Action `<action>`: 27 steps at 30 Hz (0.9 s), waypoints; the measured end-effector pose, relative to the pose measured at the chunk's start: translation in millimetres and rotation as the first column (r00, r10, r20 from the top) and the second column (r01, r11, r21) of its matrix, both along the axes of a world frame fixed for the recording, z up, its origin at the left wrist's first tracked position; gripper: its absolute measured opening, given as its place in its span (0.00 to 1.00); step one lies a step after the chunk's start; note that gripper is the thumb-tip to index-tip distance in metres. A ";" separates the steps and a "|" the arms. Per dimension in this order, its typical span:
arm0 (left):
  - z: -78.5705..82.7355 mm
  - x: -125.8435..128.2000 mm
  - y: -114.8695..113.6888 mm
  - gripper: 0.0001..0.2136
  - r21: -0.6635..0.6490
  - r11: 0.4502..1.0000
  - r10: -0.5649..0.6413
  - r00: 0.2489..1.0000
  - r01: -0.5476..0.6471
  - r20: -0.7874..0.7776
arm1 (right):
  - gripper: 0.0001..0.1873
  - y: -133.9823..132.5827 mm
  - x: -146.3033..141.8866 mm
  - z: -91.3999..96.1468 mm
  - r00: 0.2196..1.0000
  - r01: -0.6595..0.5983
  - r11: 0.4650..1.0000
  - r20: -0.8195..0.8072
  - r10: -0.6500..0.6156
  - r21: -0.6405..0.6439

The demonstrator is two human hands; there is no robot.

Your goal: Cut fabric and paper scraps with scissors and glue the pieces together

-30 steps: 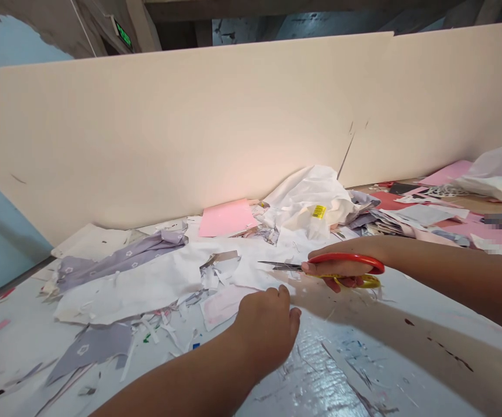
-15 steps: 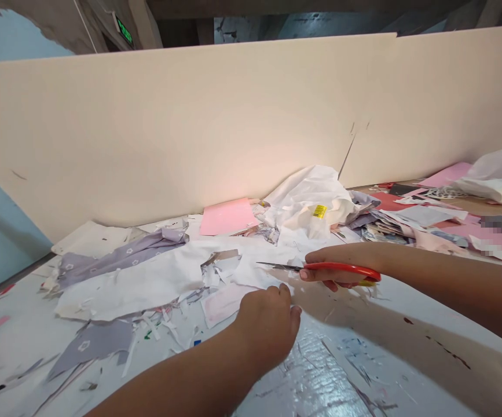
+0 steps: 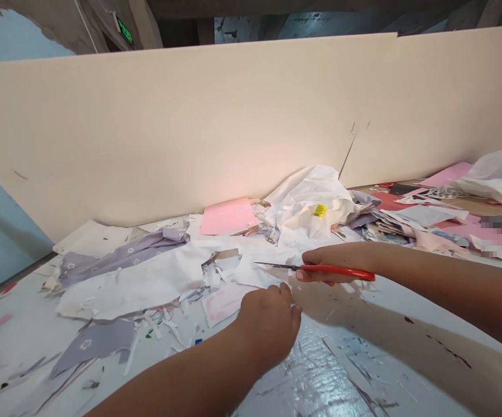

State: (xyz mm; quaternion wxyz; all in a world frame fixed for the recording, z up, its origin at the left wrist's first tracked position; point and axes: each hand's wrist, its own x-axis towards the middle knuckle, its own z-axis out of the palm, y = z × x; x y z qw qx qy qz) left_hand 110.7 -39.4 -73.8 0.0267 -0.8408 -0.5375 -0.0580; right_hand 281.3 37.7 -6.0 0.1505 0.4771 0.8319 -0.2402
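My right hand (image 3: 335, 260) is closed on a pair of red-handled scissors (image 3: 337, 270), their dark, narrow blades pointing left. The blades lie over a white piece of cloth (image 3: 253, 272), close above my left hand (image 3: 270, 324). That hand is closed, its fingertips pinching at the right end of the white piece; the exact grip is partly hidden behind the fingers. Left of it lie a small pale pink piece (image 3: 223, 302) and a long white strip of cloth (image 3: 124, 286). A purple flowered cloth (image 3: 124, 255) is bunched behind the strip.
A tall cream panel (image 3: 168, 139) closes off the back of the white table (image 3: 311, 370). Against it rest a pink sheet (image 3: 228, 216) and a crumpled white plastic bag (image 3: 309, 194) with a yellow label. Scraps (image 3: 407, 223) pile up at right, and a purple scrap (image 3: 96, 346) lies at front left.
The scissors have shifted slightly left and turned flatter, and the handle loops look closer together. My right hand has moved slightly left with them. My left hand has stayed nearly still.
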 end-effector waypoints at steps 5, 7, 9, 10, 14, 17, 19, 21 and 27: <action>-0.3 -0.7 0.5 0.19 -0.005 1.000 -0.001 1.000 0.001 -0.020 | 0.30 3.3 10.3 4.8 1.000 -0.009 0.994 -0.013 0.007 -0.104; -1.5 -1.4 1.0 0.20 -0.008 1.000 -0.005 1.000 0.005 -0.019 | 0.30 2.4 11.1 6.5 1.000 0.004 0.990 -0.029 -0.008 -0.141; -2.8 -2.0 1.4 0.20 -0.015 1.000 -0.003 1.000 0.003 -0.011 | 0.30 1.7 8.9 7.0 0.998 0.010 0.988 -0.054 -0.018 -0.153; -3.3 -2.2 1.4 0.20 -0.020 1.000 0.000 1.000 0.000 -0.007 | 0.30 1.7 6.9 6.8 0.998 0.012 0.988 -0.061 -0.021 -0.157; -3.5 -2.7 0.9 0.20 -0.034 0.999 0.000 1.000 0.000 0.001 | 0.30 3.7 -2.1 4.6 0.998 0.017 0.985 -0.057 -0.027 -0.169; -2.4 -2.9 0.5 0.21 -0.041 0.999 0.000 1.000 -0.001 -0.008 | 0.31 4.5 -5.6 2.7 0.999 0.016 0.984 -0.036 -0.023 -0.179; -2.0 -2.9 0.3 0.21 -0.037 0.999 -0.003 1.000 0.002 -0.013 | 0.31 3.6 -6.1 2.1 0.999 0.007 0.983 -0.046 -0.016 -0.181; -2.0 -2.9 0.2 0.20 -0.027 1.000 -0.009 1.000 0.008 -0.011 | 0.30 2.3 -6.1 2.1 0.998 -0.002 0.985 -0.059 -0.008 -0.171; -1.9 -3.4 0.0 0.19 -0.027 1.000 -0.012 1.000 0.012 -0.005 | 0.29 6.1 -8.0 -0.1 0.999 -0.025 0.979 -0.046 0.016 -0.201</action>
